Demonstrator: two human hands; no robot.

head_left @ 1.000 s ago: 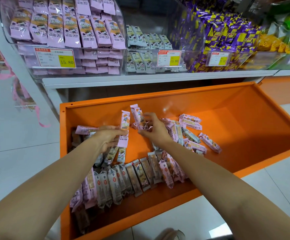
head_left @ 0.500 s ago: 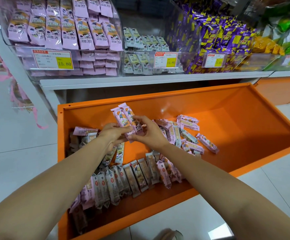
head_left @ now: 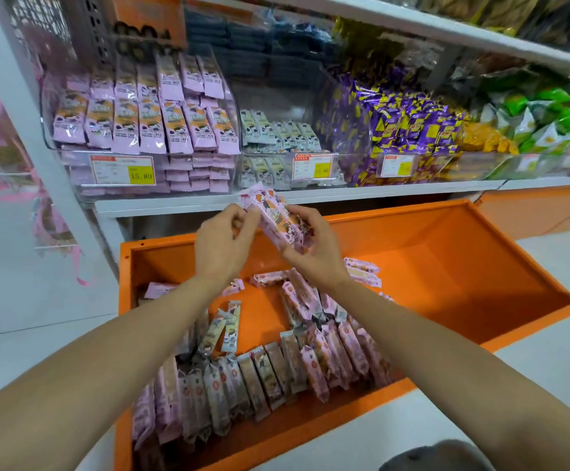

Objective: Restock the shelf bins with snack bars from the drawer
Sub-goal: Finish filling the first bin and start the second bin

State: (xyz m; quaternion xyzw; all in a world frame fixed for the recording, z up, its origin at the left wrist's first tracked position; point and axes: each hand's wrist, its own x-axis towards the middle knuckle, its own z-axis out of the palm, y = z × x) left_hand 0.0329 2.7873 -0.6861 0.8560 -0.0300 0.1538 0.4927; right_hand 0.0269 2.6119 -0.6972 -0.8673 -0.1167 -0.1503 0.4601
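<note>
Both hands held a small bundle of pink snack bars [head_left: 278, 217] above the orange drawer [head_left: 446, 266]. The left hand [head_left: 220, 244] pinched its upper end, and the right hand [head_left: 314, 248] grasped its lower end.

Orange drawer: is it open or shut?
Open. The orange drawer stands pulled out below the shelf, with snack bars lying visible inside.

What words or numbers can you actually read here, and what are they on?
"15.80": left price tag, on the left bin.
"15.80", faint: middle price tag.
Too blurred to read: right price tag, all small tag print, wrappers of the held bars.
</note>
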